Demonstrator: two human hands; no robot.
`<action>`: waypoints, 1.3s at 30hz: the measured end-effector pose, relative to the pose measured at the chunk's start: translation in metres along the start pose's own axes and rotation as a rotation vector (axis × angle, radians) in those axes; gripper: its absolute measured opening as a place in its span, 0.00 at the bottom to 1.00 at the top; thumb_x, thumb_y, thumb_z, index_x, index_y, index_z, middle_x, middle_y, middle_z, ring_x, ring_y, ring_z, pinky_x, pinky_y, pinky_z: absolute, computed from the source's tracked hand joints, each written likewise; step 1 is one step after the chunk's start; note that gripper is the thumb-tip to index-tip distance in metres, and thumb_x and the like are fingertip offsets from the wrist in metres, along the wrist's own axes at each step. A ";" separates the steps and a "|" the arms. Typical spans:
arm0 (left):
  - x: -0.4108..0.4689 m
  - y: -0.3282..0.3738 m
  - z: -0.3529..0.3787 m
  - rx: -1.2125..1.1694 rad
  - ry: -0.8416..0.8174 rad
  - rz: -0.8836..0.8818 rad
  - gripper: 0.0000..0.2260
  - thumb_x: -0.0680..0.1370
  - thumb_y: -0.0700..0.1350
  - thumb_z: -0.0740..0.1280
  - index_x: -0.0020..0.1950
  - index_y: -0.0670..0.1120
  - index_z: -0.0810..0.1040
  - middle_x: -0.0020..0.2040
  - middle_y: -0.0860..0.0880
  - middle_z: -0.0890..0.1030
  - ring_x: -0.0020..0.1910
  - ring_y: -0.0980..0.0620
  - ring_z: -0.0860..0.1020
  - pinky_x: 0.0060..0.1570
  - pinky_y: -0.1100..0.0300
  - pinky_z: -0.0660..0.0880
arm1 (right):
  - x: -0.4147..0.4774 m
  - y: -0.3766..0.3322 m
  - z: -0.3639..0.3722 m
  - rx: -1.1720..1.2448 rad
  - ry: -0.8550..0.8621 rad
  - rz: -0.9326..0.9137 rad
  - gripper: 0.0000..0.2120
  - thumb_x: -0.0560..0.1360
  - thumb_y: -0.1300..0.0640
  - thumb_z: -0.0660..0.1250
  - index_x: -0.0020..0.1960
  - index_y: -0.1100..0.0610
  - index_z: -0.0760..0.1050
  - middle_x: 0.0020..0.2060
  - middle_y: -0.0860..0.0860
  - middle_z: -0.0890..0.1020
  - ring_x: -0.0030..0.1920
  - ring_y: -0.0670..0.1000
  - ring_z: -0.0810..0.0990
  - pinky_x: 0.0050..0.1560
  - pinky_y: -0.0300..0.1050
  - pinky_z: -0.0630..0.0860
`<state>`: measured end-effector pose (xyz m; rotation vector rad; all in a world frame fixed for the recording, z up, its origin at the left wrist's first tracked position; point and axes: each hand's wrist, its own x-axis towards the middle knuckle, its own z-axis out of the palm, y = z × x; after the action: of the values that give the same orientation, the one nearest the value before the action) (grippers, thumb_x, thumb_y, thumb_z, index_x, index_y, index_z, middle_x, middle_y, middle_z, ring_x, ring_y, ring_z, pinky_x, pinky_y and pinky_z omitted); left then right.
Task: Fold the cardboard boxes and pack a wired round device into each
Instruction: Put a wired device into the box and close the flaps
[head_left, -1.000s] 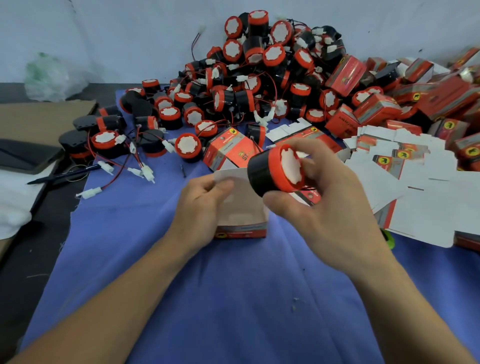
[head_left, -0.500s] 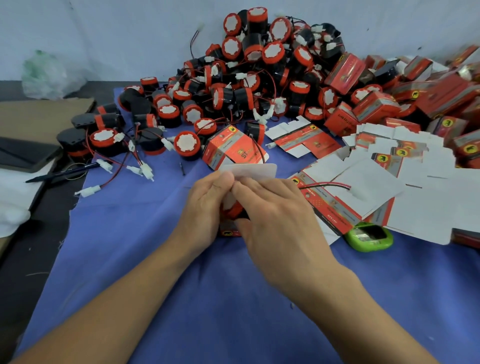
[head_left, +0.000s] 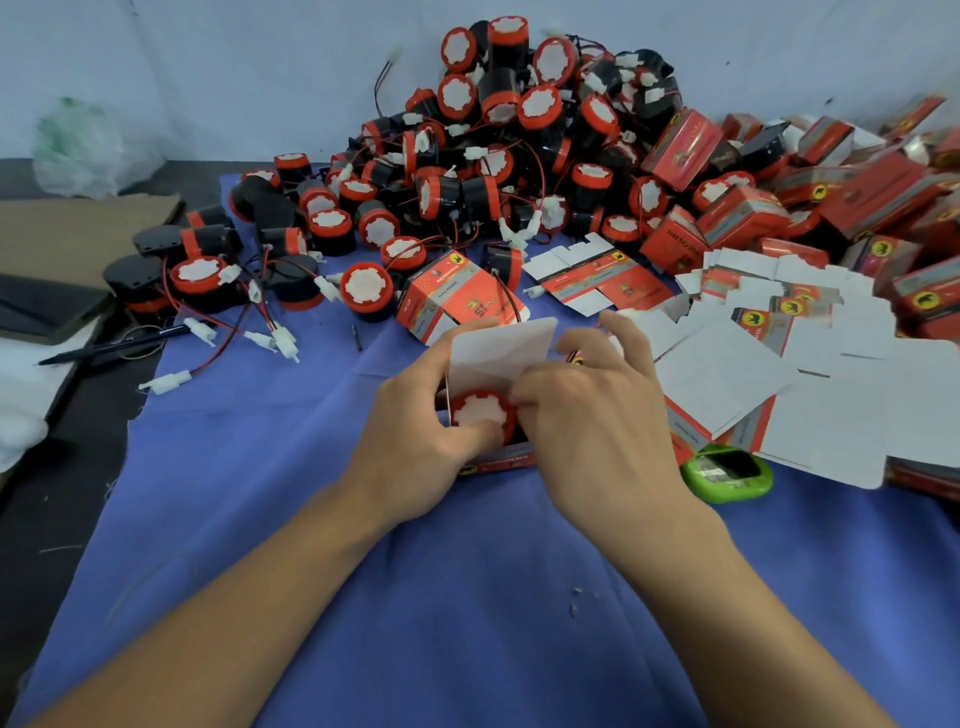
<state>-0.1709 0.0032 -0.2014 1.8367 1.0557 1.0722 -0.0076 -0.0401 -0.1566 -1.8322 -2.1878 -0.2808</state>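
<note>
Head view, entries left to right.

- Far left: crumpled plastic bag (head_left: 88, 140), with a brown cardboard sheet (head_left: 78, 234) in front of it. A dark pen (head_left: 114, 345) lies on the bench (head_left: 52, 519) at the edge of the blue cloth (head_left: 311, 597).
- Left of centre: loose devices (head_left: 197, 273) on the cloth, black bodies with red caps. Their red wires and white plugs trail toward the near side.
- Centre, back: large heap of devices (head_left: 498, 130), tangled in wires.
- Centre: one closed box (head_left: 452, 296) lies tilted just behind the hands.
- Left hand (head_left: 415, 441): grip closed round the open box (head_left: 498, 460). The fingers wrap its left side and the thumb presses the face of the round device (head_left: 480, 415).
- The round device sits in the mouth of the open box, white face up. The box's white flap (head_left: 501, 348) stands up behind it. How deep it sits cannot be told.
- Right hand (head_left: 587, 415): thumb and forefinger grip the device's right rim, the other fingers spread above.
- Right of the hands: flat unfolded boxes (head_left: 727, 374) in an overlapping spread, white sides mostly up. A green gadget (head_left: 727, 473) lies at their near edge.
- Far right, back: heap of closed red boxes (head_left: 857, 192). Their contents are not visible.
</note>
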 end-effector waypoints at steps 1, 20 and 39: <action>-0.001 0.001 0.002 0.031 0.013 -0.004 0.29 0.73 0.47 0.70 0.73 0.64 0.71 0.58 0.62 0.84 0.57 0.58 0.83 0.52 0.60 0.81 | 0.001 0.002 0.001 -0.024 -0.012 -0.007 0.09 0.71 0.61 0.69 0.41 0.49 0.85 0.38 0.46 0.85 0.55 0.56 0.78 0.75 0.53 0.55; 0.010 0.005 0.006 0.017 0.067 -0.108 0.22 0.71 0.48 0.72 0.53 0.76 0.76 0.51 0.66 0.84 0.50 0.63 0.83 0.44 0.69 0.78 | 0.031 0.042 0.024 1.793 0.035 0.681 0.16 0.79 0.59 0.70 0.66 0.52 0.77 0.50 0.50 0.88 0.45 0.44 0.84 0.43 0.34 0.78; 0.008 0.005 0.009 0.052 0.078 -0.163 0.21 0.70 0.50 0.69 0.54 0.76 0.72 0.50 0.67 0.83 0.49 0.64 0.82 0.42 0.70 0.76 | -0.003 0.031 -0.011 1.093 0.153 0.072 0.08 0.75 0.63 0.69 0.49 0.53 0.85 0.40 0.49 0.87 0.42 0.54 0.87 0.47 0.58 0.83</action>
<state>-0.1589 0.0073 -0.1982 1.7284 1.2669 1.0346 0.0248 -0.0409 -0.1487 -1.1755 -1.5987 0.6482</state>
